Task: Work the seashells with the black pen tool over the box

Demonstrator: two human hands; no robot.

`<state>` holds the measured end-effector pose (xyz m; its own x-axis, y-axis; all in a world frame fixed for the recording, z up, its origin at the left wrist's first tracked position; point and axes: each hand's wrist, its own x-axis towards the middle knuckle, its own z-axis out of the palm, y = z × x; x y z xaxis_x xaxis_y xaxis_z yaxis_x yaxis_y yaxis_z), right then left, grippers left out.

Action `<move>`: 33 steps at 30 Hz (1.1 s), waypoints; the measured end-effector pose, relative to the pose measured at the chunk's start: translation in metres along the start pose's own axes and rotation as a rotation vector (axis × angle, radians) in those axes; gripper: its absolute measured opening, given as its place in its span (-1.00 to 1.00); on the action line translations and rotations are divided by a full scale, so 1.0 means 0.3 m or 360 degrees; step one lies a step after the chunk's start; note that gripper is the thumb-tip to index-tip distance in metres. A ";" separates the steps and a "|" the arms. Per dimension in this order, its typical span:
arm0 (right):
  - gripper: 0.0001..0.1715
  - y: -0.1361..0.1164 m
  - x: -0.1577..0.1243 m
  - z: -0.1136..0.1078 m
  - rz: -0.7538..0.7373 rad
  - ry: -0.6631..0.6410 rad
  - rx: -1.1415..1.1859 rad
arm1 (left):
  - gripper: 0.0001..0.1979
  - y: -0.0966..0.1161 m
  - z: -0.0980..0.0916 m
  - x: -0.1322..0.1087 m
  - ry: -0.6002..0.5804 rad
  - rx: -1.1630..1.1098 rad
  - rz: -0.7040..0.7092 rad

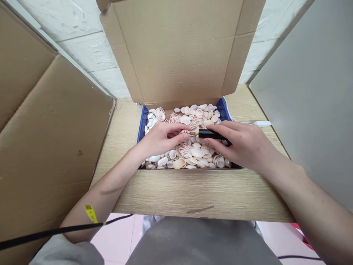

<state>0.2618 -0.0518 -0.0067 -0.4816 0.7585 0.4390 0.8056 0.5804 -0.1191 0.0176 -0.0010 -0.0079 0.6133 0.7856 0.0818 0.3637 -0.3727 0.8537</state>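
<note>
My right hand (242, 143) is closed around a slim black mini hand drill (210, 134) with a brass-coloured tip, held almost level and pointing left. My left hand (164, 138) pinches a small reddish-white seashell (185, 131) between thumb and fingers, which hide most of it. The drill's tip is at this shell; whether it touches cannot be made out. Both hands are over an open blue-sided cardboard box (142, 123) filled with seashells, mostly white and cream. Below the drill lies a larger scallop shell (185, 150) with red streaks.
The box's cardboard lid (179, 51) stands upright at the back. A large cardboard panel (55, 121) borders the left, and a grey panel (311, 92) the right. A white cable (261, 123) lies right of the box on the wooden tabletop (176, 191). A black cable (63, 230) crosses the lower left.
</note>
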 end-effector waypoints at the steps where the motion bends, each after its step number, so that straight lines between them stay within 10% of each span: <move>1: -0.70 0.000 0.000 -0.001 0.0007 -0.0009 0.0007 | -0.63 0.002 0.000 0.000 -0.0001 -0.0003 -0.0003; 33: -0.70 0.000 -0.002 0.004 -0.0012 0.0027 0.0010 | -0.58 -0.002 -0.004 0.000 -0.0043 -0.0046 -0.0071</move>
<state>0.2617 -0.0518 -0.0080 -0.4820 0.7489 0.4548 0.7996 0.5882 -0.1212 0.0164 -0.0003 -0.0079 0.6156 0.7875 0.0297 0.3711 -0.3229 0.8706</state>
